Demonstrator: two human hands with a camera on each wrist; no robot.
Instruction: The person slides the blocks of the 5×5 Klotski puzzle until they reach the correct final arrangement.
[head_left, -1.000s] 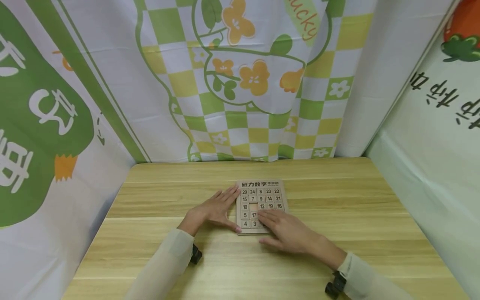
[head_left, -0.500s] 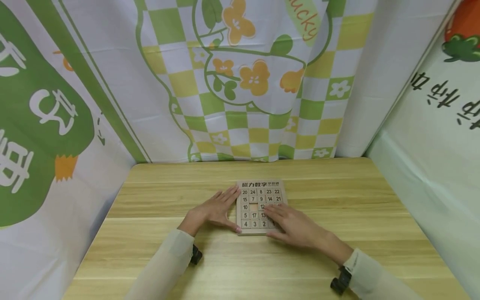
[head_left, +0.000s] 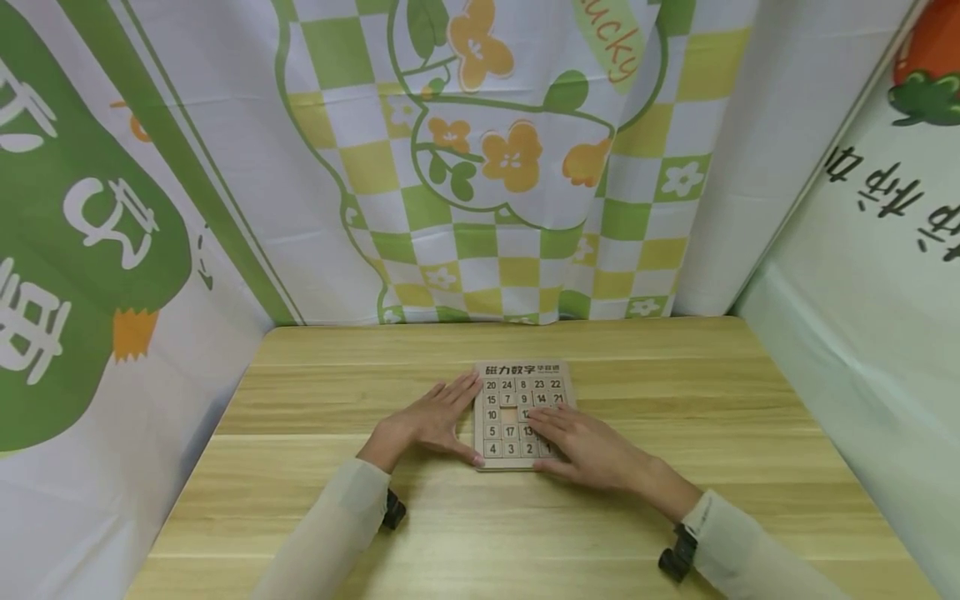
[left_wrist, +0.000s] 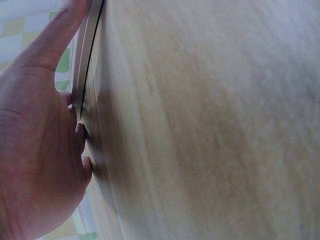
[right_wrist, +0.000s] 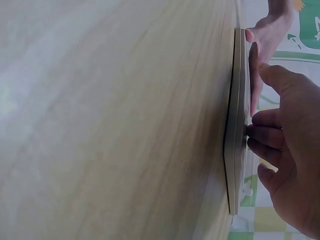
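A wooden sliding number puzzle (head_left: 517, 464) lies flat on the table, with numbered square tiles in rows and a printed heading along its far side. One gap (head_left: 508, 414) shows in the third row, between tiles 10 and 12. My left hand (head_left: 435, 421) rests along the puzzle's left edge, fingers at the upper part and thumb at the near corner. Over the right side of the tiles lies my right hand (head_left: 588, 450), its fingertips at tile 12 (head_left: 525, 414), hiding the tiles to the right of it. In the right wrist view its fingers are gently bent above the board's face.
A light wood-grain table (head_left: 337, 358) carries the puzzle. Behind it hangs a green and yellow checked curtain (head_left: 517, 271), and printed white cloth (head_left: 847, 275) closes off the sides. Each wrist wears a small black camera (head_left: 677, 554).
My right hand has shifted to the right and slightly away from me across the tiles, uncovering 13 and 2. The left hand stays in place, and the gap is where it was.
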